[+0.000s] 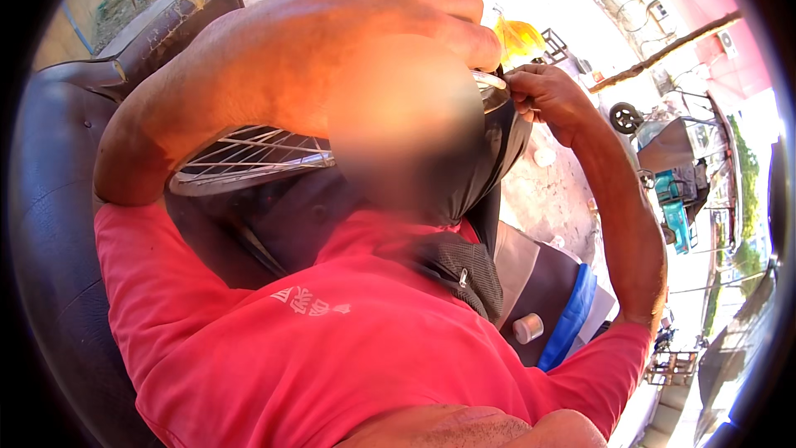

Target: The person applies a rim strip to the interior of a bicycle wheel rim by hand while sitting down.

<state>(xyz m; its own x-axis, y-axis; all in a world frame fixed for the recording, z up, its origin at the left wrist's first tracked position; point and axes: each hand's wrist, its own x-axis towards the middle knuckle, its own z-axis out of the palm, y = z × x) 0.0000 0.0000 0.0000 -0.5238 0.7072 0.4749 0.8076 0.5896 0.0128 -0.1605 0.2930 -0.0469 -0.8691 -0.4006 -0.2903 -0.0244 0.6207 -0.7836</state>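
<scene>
A spoked wheel (257, 168) with a pale metal rim lies over dark cloth (497, 141) at my lap, mostly behind my left arm. Large and close, my left hand (406, 12) arches over it with its fingers curled down. A blurred patch covers part of this hand, so what its fingertips hold is hidden. Further right, my right hand (551, 98) is closed in a pinch. Its fingertips meet the end of the visible pale rim (490, 80), close to the dark cloth.
A worn dark padded seat (58, 174) curves along the left. A small round tub (527, 328) sits by a blue strip (570, 315) near my right elbow. Something yellow (518, 40) is beyond my hands. On the right stand a wheeled cart (663, 137) and a slanting pole (672, 50).
</scene>
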